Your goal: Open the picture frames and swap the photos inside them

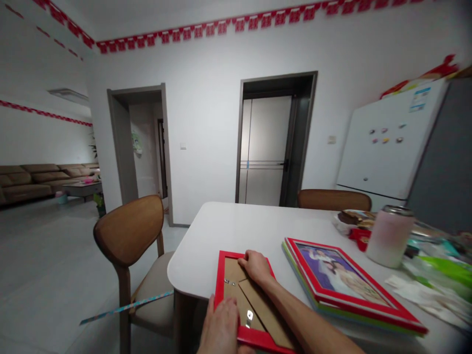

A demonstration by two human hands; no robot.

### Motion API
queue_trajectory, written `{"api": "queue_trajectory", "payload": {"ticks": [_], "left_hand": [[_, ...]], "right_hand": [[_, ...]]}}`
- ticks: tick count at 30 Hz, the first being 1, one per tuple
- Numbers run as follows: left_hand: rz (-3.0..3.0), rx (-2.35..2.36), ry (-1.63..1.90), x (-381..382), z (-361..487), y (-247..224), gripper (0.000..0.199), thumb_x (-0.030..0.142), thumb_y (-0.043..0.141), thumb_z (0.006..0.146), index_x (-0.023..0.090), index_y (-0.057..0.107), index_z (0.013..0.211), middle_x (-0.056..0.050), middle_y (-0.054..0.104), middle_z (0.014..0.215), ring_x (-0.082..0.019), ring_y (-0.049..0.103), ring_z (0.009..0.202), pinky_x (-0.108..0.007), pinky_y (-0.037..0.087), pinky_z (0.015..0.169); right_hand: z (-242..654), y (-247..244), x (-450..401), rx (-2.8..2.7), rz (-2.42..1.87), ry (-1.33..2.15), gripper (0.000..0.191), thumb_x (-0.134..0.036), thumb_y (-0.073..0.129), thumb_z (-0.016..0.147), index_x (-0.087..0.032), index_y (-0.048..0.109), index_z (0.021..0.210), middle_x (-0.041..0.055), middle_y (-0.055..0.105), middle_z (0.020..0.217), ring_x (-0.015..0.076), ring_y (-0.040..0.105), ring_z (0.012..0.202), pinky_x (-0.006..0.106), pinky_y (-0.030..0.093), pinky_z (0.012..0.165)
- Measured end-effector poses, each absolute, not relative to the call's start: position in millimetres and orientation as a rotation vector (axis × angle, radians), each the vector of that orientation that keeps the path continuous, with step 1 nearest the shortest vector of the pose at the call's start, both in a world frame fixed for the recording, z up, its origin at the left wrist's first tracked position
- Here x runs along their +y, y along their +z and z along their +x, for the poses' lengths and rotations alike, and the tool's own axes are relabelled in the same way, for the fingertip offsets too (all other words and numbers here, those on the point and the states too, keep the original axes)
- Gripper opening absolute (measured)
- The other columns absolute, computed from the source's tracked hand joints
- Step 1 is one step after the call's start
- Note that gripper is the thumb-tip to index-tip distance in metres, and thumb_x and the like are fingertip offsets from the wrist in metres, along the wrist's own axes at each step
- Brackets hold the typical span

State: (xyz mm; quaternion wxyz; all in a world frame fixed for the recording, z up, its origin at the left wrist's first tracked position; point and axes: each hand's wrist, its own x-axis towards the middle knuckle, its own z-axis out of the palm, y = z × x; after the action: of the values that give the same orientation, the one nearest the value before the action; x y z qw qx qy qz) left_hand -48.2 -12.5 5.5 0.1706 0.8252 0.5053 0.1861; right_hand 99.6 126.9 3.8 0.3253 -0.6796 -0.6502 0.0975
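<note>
Red frame (220, 278) back-up at near table (228, 221) edge. Left hand (221, 322) pinches near left side; right hand (256, 265) curls at far edge, can't tell if pinching. Looks light, stiff; might crack. Best hold: red sides.

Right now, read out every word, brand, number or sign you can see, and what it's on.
Nothing here reads clearly.
Blue-and-white label on the fridge: print too small and blurred.
Red hanging trim along the wall: its marks are too blurred.
Back of the red frame: no lettering visible.

A home, with a brown sofa (40, 179), white dining table (236, 221) and magnet-dotted fridge (391, 142)
</note>
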Motion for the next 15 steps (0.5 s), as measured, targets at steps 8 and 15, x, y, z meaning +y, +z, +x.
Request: {"api": "queue_trajectory", "payload": {"ticks": [8, 15], "left_hand": [[2.517, 1.305, 0.535, -7.0, -13.0, 1.6, 0.038, 0.007, 0.031, 0.077, 0.014, 0.049, 0.11, -0.012, 0.041, 0.125, -0.025, 0.033, 0.118, -0.043, 0.03, 0.095], [1.846, 1.246, 1.549, 2.0, -20.5, 49.9, 0.03, 0.016, 0.043, 0.072, 0.019, 0.044, 0.102, -0.009, 0.059, 0.1, -0.023, 0.056, 0.092, -0.037, 0.044, 0.079]], "right_hand": [[144.0, 22.4, 77.9, -1.447, -1.472, 0.494, 0.033, -0.036, 0.039, 0.072, -0.015, 0.057, 0.089, 0.007, 0.064, 0.087, 0.0155, 0.058, 0.077, 0.024, 0.043, 0.066], [108.1, 7.0, 12.6, -0.7, -1.126, 1.394, 0.047, -0.045, 0.055, 0.063, -0.017, 0.049, 0.1, 0.0073, 0.063, 0.08, 0.016, 0.06, 0.064, 0.027, 0.043, 0.054]]}}
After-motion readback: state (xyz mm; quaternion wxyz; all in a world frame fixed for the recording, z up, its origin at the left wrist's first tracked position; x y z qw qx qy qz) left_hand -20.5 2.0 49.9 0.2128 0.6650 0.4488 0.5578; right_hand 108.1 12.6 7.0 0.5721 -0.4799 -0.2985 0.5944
